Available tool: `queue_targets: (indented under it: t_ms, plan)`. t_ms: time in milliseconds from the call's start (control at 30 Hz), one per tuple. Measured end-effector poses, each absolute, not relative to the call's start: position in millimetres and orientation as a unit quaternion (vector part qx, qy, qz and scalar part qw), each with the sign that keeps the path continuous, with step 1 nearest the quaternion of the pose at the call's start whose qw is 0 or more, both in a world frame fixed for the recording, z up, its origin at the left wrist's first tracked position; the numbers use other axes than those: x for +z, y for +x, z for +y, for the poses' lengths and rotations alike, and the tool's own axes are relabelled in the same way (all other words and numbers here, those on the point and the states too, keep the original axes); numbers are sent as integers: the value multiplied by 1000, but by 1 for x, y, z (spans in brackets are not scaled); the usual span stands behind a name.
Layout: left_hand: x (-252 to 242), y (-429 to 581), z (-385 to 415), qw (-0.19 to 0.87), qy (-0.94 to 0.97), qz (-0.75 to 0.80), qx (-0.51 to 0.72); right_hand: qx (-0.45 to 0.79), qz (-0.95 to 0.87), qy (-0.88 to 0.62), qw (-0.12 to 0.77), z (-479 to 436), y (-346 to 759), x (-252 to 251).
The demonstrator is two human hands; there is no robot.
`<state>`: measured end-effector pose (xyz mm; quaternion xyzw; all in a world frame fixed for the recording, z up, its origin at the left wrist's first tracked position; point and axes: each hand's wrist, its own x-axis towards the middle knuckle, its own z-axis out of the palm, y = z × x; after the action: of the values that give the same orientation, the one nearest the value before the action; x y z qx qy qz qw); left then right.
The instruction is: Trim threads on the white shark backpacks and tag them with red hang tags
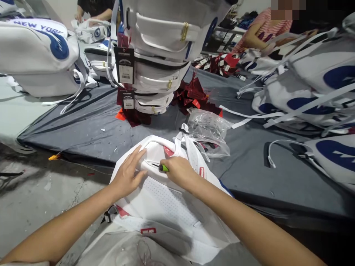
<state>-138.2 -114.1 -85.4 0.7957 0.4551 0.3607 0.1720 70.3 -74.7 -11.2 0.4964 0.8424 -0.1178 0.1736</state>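
A white backpack (pixel 166 207) with dotted mesh panels and small red labels lies at the front edge of the table, its straps upward. My right hand (pixel 179 170) is closed around a small tool with a green and black handle (pixel 163 168); a thin dark part of it points left over a slit or seam near the top of the backpack. Just left of that seam, my left hand (pixel 129 173) rests on the white fabric with its fingers spread. The tool's tip is too small to make out.
Stacked white bags (pixel 163 48) with hanging black tags stand ahead on the dark-covered table (pixel 91 122). Behind the backpack lie a clear plastic bag (pixel 210 127) and red tags (pixel 194 92). More white bags are piled left (pixel 39 59) and right (pixel 313 81). Two people work beyond.
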Motion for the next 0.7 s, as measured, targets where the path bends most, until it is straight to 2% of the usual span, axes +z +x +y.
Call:
queue_targets:
  t_ms: [133, 267, 400, 500, 600, 700]
  plan:
    - [-92, -137, -110, 136, 802, 457, 360, -65, 866, 454, 202, -84, 67, -3]
    - [-95, -142, -107, 123, 806, 454, 359, -69, 865, 479, 134, -78, 49, 5]
    - [-96, -150, -106, 137, 799, 489, 321, -152, 899, 405, 70, -56, 26, -6]
    - [-100, -150, -103, 115, 803, 499, 304, -139, 918, 368, 57, -51, 33, -12]
    - [-100, -145, -101, 122, 786, 528, 299, -105, 890, 427, 123, -68, 58, -8]
    - [-91, -145, -93, 202, 732, 599, 256, -86, 820, 527, 206, -89, 91, 4]
